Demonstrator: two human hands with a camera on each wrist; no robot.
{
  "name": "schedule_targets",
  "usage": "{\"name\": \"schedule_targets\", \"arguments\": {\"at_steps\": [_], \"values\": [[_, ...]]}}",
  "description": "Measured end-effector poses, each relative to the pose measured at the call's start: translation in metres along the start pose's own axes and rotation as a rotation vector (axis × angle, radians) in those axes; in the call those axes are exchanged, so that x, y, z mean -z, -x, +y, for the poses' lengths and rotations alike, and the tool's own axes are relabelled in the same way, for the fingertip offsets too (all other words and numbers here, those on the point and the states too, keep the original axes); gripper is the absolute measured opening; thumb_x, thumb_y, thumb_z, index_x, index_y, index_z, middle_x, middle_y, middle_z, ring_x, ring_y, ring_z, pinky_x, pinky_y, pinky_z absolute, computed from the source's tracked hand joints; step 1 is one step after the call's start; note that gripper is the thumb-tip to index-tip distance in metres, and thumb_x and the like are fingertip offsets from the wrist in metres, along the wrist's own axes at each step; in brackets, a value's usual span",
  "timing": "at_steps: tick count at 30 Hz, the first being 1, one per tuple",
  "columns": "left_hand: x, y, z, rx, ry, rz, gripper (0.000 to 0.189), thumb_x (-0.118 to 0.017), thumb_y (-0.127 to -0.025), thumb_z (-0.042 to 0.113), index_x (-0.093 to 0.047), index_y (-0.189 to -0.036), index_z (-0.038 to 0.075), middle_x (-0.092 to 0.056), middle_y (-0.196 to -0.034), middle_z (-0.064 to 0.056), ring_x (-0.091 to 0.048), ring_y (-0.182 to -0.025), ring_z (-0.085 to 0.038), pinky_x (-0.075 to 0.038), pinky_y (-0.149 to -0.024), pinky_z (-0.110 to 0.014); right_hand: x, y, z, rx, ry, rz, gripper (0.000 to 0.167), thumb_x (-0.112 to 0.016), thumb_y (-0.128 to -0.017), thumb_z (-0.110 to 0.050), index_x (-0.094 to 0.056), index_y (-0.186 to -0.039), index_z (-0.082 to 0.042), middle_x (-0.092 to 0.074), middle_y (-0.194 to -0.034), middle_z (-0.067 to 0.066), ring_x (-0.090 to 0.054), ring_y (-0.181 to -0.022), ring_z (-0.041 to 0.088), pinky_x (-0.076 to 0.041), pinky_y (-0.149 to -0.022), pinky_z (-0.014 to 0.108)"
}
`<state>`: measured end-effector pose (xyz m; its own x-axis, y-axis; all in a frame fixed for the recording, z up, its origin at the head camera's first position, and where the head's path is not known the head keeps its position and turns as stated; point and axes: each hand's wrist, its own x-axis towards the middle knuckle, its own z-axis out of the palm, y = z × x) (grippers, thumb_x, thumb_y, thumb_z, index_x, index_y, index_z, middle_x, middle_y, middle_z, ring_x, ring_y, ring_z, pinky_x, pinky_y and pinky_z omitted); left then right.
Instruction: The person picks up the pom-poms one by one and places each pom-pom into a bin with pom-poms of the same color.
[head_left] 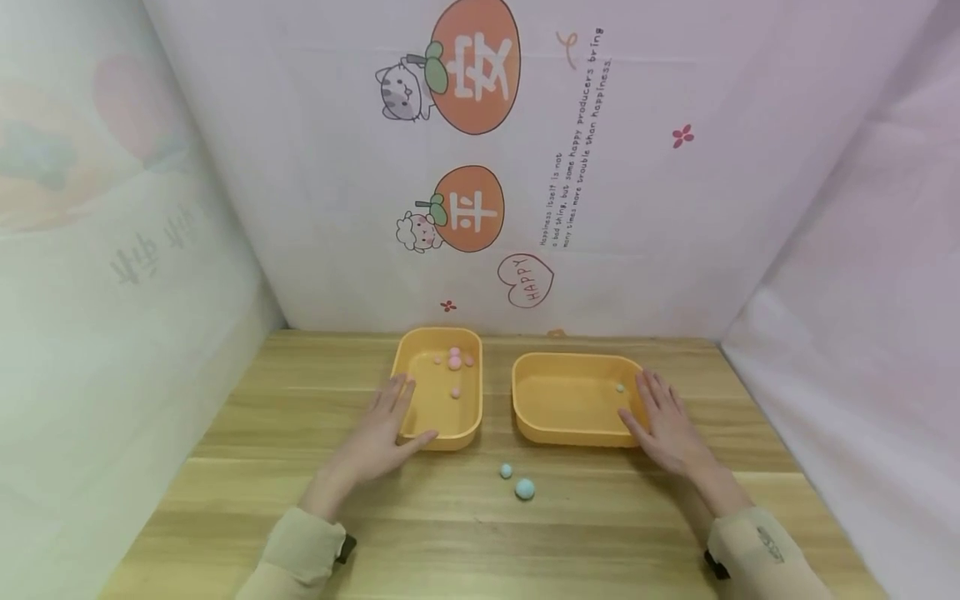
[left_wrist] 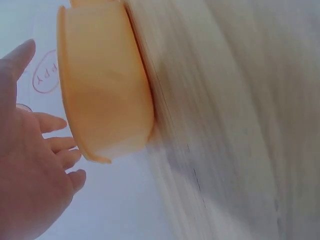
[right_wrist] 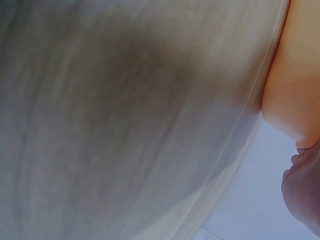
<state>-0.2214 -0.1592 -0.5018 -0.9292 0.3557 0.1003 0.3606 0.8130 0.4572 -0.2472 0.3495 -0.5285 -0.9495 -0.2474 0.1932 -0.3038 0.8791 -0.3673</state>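
Observation:
In the head view my left hand [head_left: 378, 433] lies over the left rim and near corner of a yellow bin [head_left: 481, 400], fingers extended and thumb spread. The left wrist view shows that hand [left_wrist: 35, 160] beside the bin's rim [left_wrist: 64, 75]; whether the fingertips touch it I cannot tell. Several pink balls [head_left: 454, 363] lie inside this bin. My right hand [head_left: 671, 429] has its fingers stretched along the right end of a second yellow bin [head_left: 570, 436], thumb over the rim. One tiny pale green ball [head_left: 619, 388] sits in it, close to the fingers.
Two light blue balls, a smaller one [head_left: 506, 471] and a larger one [head_left: 525, 489], lie on the wooden table [head_left: 450, 550] in front of the gap between the bins. A printed white cloth [head_left: 337, 208] hangs behind, with pale cloth on both sides.

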Motion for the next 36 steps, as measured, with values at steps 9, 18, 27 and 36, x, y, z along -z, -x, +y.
{"name": "schedule_targets", "arguments": {"at_steps": [9, 18, 27, 36], "values": [[-0.007, 0.007, 0.025, -0.066, 0.084, -0.015, 0.080, -0.069, -0.109, 0.041, -0.035, -0.172, 0.004, -0.014, -0.185, -0.018, -0.019, -0.171, -0.044, -0.023, -0.137, -0.065, 0.001, 0.000, 0.002, -0.017, 0.000, -0.017, 0.088, -0.046, -0.116, -0.047, -0.010, -0.172, 0.010, -0.006, -0.181, 0.036, -0.012, -0.167, 0.058, -0.009, -0.139, 0.068], [-0.017, 0.025, 0.066, -0.149, 0.280, -0.036, 0.071, -0.069, -0.109, 0.039, -0.043, -0.169, 0.011, -0.033, -0.180, -0.013, -0.035, -0.166, -0.044, -0.030, -0.133, -0.066, 0.002, -0.002, 0.000, -0.005, 0.011, -0.004, 0.087, -0.047, -0.116, -0.047, -0.014, -0.171, 0.012, -0.009, -0.180, 0.037, -0.015, -0.166, 0.059, -0.014, -0.138, 0.070], [-0.038, 0.030, 0.081, -0.205, 0.459, -0.080, 0.056, -0.066, -0.111, 0.040, -0.054, -0.162, 0.022, -0.055, -0.168, -0.005, -0.051, -0.158, -0.031, -0.043, -0.128, -0.063, 0.001, -0.001, 0.001, 0.002, 0.029, -0.004, 0.086, -0.046, -0.116, -0.046, -0.016, -0.170, 0.013, -0.012, -0.178, 0.039, -0.016, -0.165, 0.060, -0.016, -0.137, 0.070], [-0.059, 0.015, 0.082, -0.183, 0.458, -0.155, 0.057, -0.063, -0.112, 0.040, -0.053, -0.161, 0.013, -0.055, -0.166, -0.009, -0.053, -0.155, -0.034, -0.046, -0.127, -0.062, 0.001, -0.001, 0.000, 0.000, 0.019, -0.002, 0.084, -0.046, -0.116, -0.045, -0.016, -0.171, 0.011, -0.011, -0.179, 0.038, -0.015, -0.166, 0.059, -0.015, -0.137, 0.069]]}}
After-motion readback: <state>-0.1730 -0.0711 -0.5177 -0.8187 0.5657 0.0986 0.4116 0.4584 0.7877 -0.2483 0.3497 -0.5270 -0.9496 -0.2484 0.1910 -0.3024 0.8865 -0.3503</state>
